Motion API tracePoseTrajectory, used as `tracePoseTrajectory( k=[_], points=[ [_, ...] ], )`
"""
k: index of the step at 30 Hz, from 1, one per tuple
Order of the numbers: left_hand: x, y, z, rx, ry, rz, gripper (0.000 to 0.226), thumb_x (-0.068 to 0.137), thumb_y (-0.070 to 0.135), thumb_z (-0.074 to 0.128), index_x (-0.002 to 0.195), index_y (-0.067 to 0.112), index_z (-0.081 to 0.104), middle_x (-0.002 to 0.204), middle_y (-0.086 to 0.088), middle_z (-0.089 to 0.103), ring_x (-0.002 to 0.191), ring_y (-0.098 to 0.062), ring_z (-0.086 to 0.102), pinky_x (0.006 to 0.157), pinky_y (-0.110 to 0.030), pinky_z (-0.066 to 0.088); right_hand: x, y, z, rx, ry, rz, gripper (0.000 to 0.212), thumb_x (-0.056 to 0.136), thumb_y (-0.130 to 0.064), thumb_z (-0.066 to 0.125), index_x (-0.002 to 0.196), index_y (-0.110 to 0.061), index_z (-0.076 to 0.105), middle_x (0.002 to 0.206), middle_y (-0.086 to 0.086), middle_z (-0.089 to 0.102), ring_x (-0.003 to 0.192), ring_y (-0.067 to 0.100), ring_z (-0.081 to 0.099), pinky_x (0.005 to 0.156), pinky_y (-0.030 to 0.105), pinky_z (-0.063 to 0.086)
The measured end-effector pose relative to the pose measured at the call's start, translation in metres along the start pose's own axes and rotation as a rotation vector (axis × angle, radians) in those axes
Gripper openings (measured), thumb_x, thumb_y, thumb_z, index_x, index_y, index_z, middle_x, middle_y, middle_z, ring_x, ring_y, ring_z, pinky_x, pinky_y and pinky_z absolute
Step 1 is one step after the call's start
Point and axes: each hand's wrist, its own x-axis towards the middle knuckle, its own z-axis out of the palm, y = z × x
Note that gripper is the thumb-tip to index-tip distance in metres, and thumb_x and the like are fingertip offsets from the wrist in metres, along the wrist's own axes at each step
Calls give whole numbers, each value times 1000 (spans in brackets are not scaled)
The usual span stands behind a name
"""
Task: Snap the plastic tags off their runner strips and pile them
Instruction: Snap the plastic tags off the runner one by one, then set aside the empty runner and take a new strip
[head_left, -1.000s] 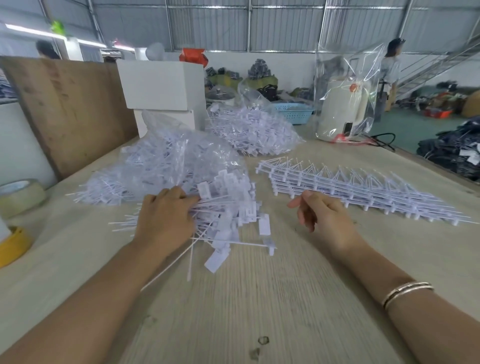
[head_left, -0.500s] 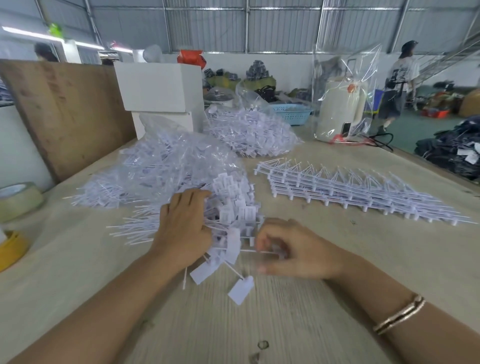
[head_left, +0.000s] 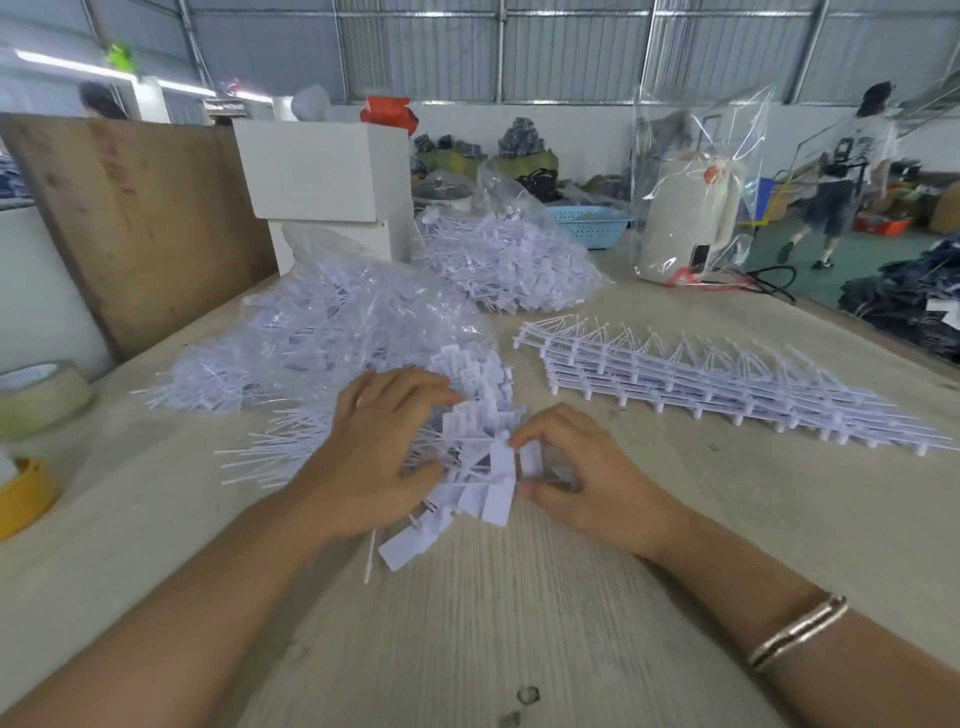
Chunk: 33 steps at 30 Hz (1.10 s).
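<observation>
Here, right hand (head_left: 582, 483) fingers (head_left: 524, 439) curled, pinching a loose tag (head_left: 530, 460). Left hand (head_left: 374, 457) curls over the tag pile (head_left: 467, 415) on the tabletop (head_left: 519, 597). Runner strips (head_left: 701, 384) stacked near right. 2 clear bags (head_left: 332, 332) of tags behind; farther one (head_left: 509, 260) open-mouthed.

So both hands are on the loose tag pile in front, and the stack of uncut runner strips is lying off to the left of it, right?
Not quite: the head view shows the stack of runner strips to the right of the tag pile, not the left. The left hand and right hand are both on the pile.
</observation>
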Motion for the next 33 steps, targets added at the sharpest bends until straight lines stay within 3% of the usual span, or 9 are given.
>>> tracePoseTrajectory(
  k=[4, 9, 13, 19, 22, 24, 27, 30, 33],
  points=[
    [-7, -1, -17, -50, -371, 4, 113, 66, 67, 67, 134, 59, -23, 140, 35, -35, 128, 11, -35, 109, -30, -14, -5, -2, 0, 166, -3, 204, 60, 85, -16, 64, 135, -29, 32, 123, -22, 29, 132, 14, 28, 110, 32, 27],
    [-18, -15, -38, 214, -574, -151, 137, 56, 64, 74, 116, 54, -48, 125, 27, -57, 117, 7, -50, 106, -32, -24, -10, -7, 2, 413, -113, 355, 89, 85, -24, 65, 146, -42, 2, 141, -29, 4, 142, 15, 16, 111, 39, 30],
    [-12, -10, -22, 277, -470, -138, 126, 56, 86, 55, 122, 50, -46, 135, 17, -53, 120, 1, -50, 104, -31, -32, -6, -16, 15, 365, -166, 336, 100, 83, -25, 67, 143, -49, -10, 152, -22, -20, 146, 17, 3, 106, 39, 36],
    [11, -8, 10, 446, -224, -34, 117, 53, 94, 24, 145, 36, -17, 159, 5, -3, 143, -12, -18, 107, -40, -26, 12, -25, 32, 81, -227, 213, 112, 77, -50, 69, 144, -40, -20, 153, -10, -27, 142, 14, -21, 117, 42, 6],
    [19, -14, 11, 463, -155, -10, 113, 58, 90, 32, 148, 24, 12, 151, 4, 28, 141, -15, 16, 112, -34, -1, 26, -21, 21, -4, -278, 187, 105, 81, -49, 67, 147, -36, -14, 155, -4, -25, 144, 17, -16, 118, 41, 7],
    [23, -16, 11, 466, -157, 2, 114, 61, 91, 33, 149, 22, 9, 150, 5, 28, 138, -14, 22, 110, -32, 8, 30, -17, 14, -47, -293, 169, 102, 81, -51, 65, 147, -37, -11, 156, -5, -22, 145, 18, -15, 118, 45, 4],
    [25, -16, 9, 402, -177, -34, 121, 57, 94, 33, 146, 30, -18, 156, 4, 13, 142, -12, 8, 111, -35, -1, 27, -7, 1, 43, -111, 160, 88, 83, -50, 63, 148, -37, 5, 156, -11, 2, 141, 9, 5, 115, 36, 8],
    [17, -8, 6, 311, -225, -52, 125, 55, 87, 48, 131, 41, -40, 157, 7, -13, 142, -8, -16, 112, -35, -15, 21, 20, -21, 21, 77, 231, 50, 91, -30, 59, 137, -22, 42, 137, -7, 38, 127, 10, 35, 99, 18, 23],
    [12, 8, 6, 233, -287, 11, 128, 61, 71, 63, 120, 47, -48, 150, 15, -30, 132, 0, -36, 107, -31, -25, 12, 49, -41, -193, 44, 334, 23, 92, -16, 54, 112, -14, 65, 120, 3, 57, 115, 19, 51, 97, 24, 36]
  ],
)
